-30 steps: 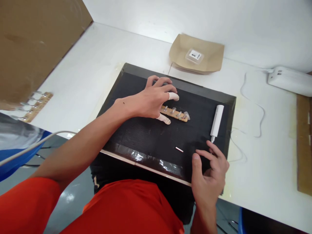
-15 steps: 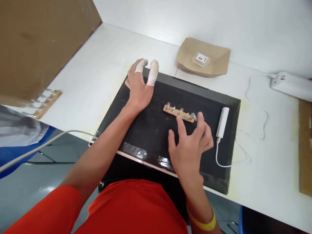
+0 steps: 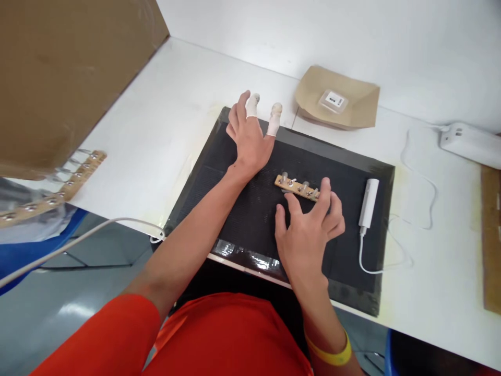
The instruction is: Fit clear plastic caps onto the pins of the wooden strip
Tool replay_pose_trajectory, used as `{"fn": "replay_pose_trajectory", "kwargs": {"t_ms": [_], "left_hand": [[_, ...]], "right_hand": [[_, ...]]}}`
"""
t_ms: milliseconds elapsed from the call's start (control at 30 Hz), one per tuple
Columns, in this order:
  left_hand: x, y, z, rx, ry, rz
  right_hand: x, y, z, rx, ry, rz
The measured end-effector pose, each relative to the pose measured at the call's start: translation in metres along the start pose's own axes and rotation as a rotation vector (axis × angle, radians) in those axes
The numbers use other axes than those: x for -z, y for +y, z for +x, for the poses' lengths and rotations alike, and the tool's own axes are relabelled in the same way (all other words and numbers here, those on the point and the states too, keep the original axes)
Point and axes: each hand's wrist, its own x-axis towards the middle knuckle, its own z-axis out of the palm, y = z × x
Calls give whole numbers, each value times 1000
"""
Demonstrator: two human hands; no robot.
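A short wooden strip (image 3: pixel 296 187) with metal screws and several clear plastic pieces standing on it lies on a black mat (image 3: pixel 250 209). My right hand (image 3: pixel 307 235) is just in front of the strip with fingers spread and slightly bent. Its fingertips overlap the strip's right end, and I cannot tell whether they touch it. Over the mat's back left part, my left hand (image 3: pixel 253 138) is open and holds nothing. White finger cots cover its thumb and index finger.
Behind the mat stands a brown paper tray (image 3: pixel 360 107) with a small labelled clear case (image 3: pixel 332 101). A white stick-shaped device (image 3: pixel 368 202) with a cable lies at right, near a white power strip (image 3: pixel 469 141). At left are wooden strips with metal pins (image 3: pixel 74 180) beside a cardboard panel (image 3: pixel 78 68).
My left hand has moved right, nearer the wooden strip. My right hand stays nearly in place, still spread. More of the pinned wooden strips shows at the left edge. The view has shifted slightly.
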Motion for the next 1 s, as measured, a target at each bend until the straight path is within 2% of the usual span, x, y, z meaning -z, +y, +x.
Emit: {"fn": "replay_pose_trajectory", "kwargs": {"t_ms": [233,467,700,1000], "left_hand": [[-2,-2,0,-13,-21,-30],[-1,3,-2,-30,-51,1],[-6,0,-3,-53,-55,72],[-3,1,-3,-56,-78,51]], "right_hand": [[-2,-2,-5,-42,72,36],[-12,-18,0,-70,12,-6],[-16,-22,2,-90,45,-14],[-13,-19,0,-82,152,27]]}}
